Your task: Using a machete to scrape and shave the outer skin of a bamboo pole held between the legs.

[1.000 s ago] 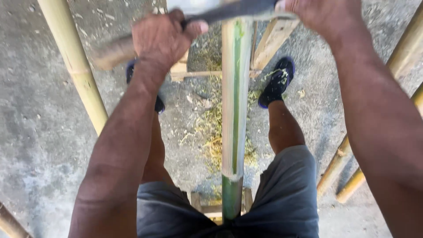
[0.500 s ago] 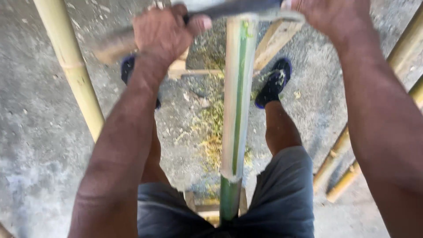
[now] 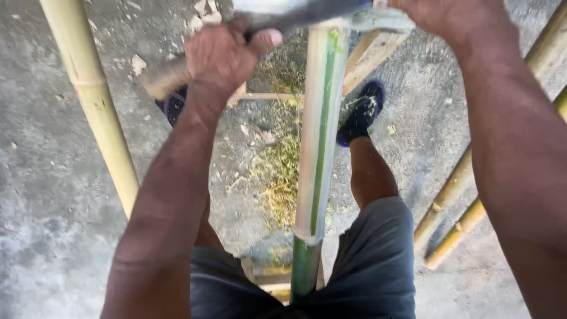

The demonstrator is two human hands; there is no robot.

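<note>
A green bamboo pole runs from between my legs away from me, most of its skin shaved off to a pale surface with a green strip left. Across its far end lies a long knife blade. My left hand grips the knife's wooden handle. My right hand holds the other end of the blade at the top edge. Both arms reach forward over the pole.
A yellow bamboo pole lies on the concrete floor at left; two more poles lie at right. A wooden frame supports the worked pole. Green shavings are scattered under it. My feet in dark shoes flank the pole.
The view has tilted and shifted slightly; the hands with the knife stay at the far end of the pole, the left hand a little lower in the picture.
</note>
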